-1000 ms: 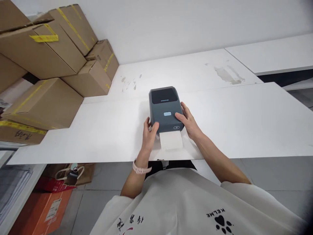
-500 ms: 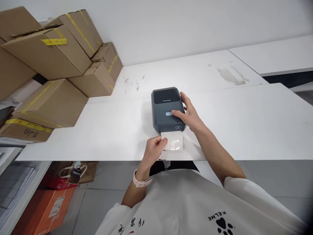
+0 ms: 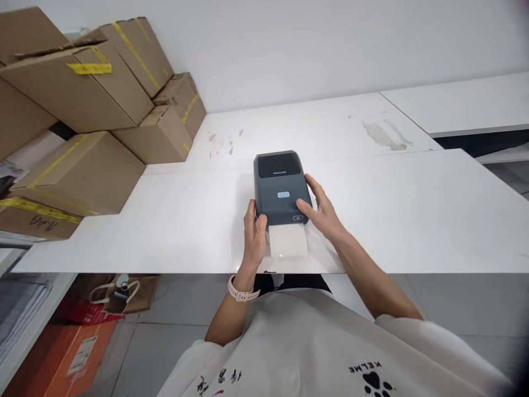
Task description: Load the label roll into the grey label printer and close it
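Note:
A dark grey-blue label printer (image 3: 273,193) stands on the white table, with a pale button on top. From its front slot a white label strip (image 3: 288,240) hangs out onto the tabletop. My left hand (image 3: 253,234) grips the printer's front left corner, thumb at the front edge and fingers along the side. On the opposite side my right hand (image 3: 324,212) clasps the printer, its thumb on the top near the front and its fingers against the right wall. Neither hand touches the strip.
Cardboard boxes (image 3: 86,171) with yellow tape are stacked on the left of the white table (image 3: 392,220). A white wall rises behind. Below on the floor stand an orange box (image 3: 66,353) and a brown paper bag (image 3: 144,295). The table's front edge runs close to my body.
My left hand has let go of the label strip and moved up to the printer's left side. My right thumb has slid off the button towards the front right.

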Available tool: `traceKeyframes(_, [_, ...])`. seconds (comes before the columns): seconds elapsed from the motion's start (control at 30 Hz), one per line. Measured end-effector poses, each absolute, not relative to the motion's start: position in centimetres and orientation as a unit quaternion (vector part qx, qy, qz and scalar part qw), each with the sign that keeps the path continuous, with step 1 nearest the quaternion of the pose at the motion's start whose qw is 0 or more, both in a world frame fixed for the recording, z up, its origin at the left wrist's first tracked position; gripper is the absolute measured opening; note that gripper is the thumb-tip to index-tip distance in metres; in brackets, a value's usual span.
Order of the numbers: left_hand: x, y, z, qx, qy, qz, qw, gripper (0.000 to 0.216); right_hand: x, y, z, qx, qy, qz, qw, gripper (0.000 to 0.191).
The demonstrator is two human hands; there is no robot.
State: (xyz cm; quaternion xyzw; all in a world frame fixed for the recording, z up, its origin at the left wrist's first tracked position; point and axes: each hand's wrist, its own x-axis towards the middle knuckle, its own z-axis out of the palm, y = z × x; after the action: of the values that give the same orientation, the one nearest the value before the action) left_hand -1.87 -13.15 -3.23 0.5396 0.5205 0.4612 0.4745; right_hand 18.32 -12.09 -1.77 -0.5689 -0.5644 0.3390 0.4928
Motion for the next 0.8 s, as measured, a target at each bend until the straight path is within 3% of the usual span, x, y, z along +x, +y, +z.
traceKeyframes(0.17, [-2.1, -12.7, -2.2, 0.599, 0.482, 0.491, 0.410, 0.069, 18.0, -13.4, -2.1, -0.551, -0.582, 0.301, 0.516, 0.079])
traceKeyframes(0.4, [-2.8, -3.8, 0.9, 0.626, 0.437, 0.522, 0.380, 0.055, 18.7, -5.9, 4.0, -0.473, -0.637, 0.190, 0.578, 0.080])
traceKeyframes(0.57, [-2.5, 1.1, -1.0, 0.624, 0.539, 0.350, 0.444, 0.082, 19.9, 2.4, 7.3, -0.473, -0.660, 0.108, 0.574, 0.088])
traceKeyframes(0.7, [-2.1, 0.7, -1.1, 0.643, 0.589, 0.278, 0.403, 0.071, 20.3, 5.2, 8.8, -0.489, -0.663, 0.049, 0.564, 0.086])
traceKeyframes(0.8, [-2.1, 0.1, -0.4, 0.655, 0.631, 0.223, 0.351, 0.056, 19.4, 3.5, 9.0, -0.488, -0.662, -0.036, 0.568, 0.071])
